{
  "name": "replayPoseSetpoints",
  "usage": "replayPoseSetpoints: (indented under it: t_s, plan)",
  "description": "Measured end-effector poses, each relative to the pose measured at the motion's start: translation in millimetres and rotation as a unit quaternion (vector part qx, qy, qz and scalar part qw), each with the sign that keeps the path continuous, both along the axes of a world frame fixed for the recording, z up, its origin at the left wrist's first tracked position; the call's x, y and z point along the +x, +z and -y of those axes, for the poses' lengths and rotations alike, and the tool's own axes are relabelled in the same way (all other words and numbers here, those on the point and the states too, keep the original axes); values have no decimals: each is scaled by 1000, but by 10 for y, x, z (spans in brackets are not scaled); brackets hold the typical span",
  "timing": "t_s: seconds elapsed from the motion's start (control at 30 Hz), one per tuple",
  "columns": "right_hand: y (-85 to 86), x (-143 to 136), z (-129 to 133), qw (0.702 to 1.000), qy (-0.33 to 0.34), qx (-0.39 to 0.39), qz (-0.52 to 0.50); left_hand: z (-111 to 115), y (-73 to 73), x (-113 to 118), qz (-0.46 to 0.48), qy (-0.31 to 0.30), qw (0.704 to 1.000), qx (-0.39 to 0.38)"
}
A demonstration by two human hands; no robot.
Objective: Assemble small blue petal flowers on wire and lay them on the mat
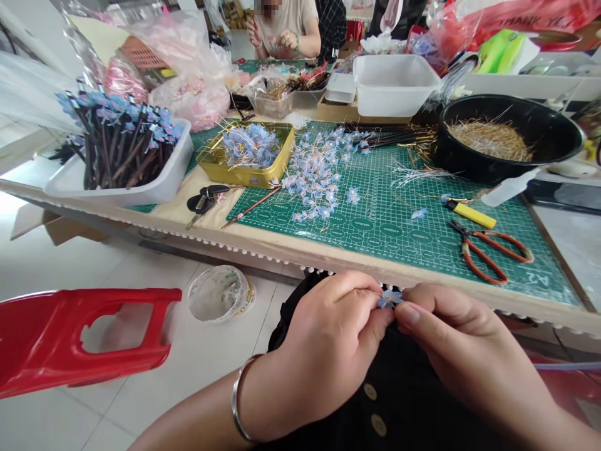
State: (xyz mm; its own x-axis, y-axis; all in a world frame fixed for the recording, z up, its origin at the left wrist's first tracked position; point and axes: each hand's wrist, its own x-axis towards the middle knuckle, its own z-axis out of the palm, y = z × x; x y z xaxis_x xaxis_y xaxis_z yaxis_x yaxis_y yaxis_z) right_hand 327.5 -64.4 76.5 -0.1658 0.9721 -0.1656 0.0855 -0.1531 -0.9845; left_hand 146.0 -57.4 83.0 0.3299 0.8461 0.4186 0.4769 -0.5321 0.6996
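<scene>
A small blue artificial flower point(389, 299) is pinched between my two hands, just off the table's front edge and above my lap. My left hand point(335, 332), with a silver bangle at the wrist, has thumb and fingers closed at the flower's left side. From the right, thumb and forefinger of my right hand point(448, 326) press on a petal. On the green cutting mat point(370, 241) beyond lies a pile of similar blue flowers point(317, 172) with gold wires. More flowers point(248, 145) fill a gold tin point(244, 178).
Orange-handled pliers point(488, 247), a yellow lighter point(471, 213) and a black bowl point(451, 141) of wires are at right. A white tray point(164, 181) holds flowered dark sticks at left. Small scissors point(205, 199) lie near the edge. A red stool point(154, 351) and bucket point(220, 294) stand below; another person point(288, 28) sits opposite.
</scene>
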Motion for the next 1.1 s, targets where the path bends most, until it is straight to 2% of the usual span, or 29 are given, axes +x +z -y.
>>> replayPoseSetpoints:
  t_s: [0.1,0.23,0.37,0.47,0.57,0.77,0.83,0.93,1.03,1.1]
  plan:
    - [14,-10,-20,1000,-15,6,1,-3,9,9,-8,9,1000,20]
    - [34,-17,-35,1000,-4,13,-11,-23,13,-5,13,15,1000,-17]
    - [31,-12,-11,997,12,-17,-70,-30,16,-19,29,26,998,-41]
    - [34,-12,-8,995,26,-3,-101,-35,20,-16,28,24,998,-49]
    - [55,-29,-22,995,28,11,-92,-41,27,-5,24,27,998,-42]
    - [81,-110,-54,997,-12,24,-68,-23,26,26,11,23,1000,-8]
    - [92,-94,-73,996,-32,63,-46,-17,26,24,11,25,1000,13]
    - [120,19,-129,980,-40,192,43,-12,38,5,1,29,999,40]
    - [166,168,-221,930,20,327,167,-6,62,-21,-17,28,996,79]
    - [217,234,-282,902,76,377,195,2,78,-35,-24,12,995,94]
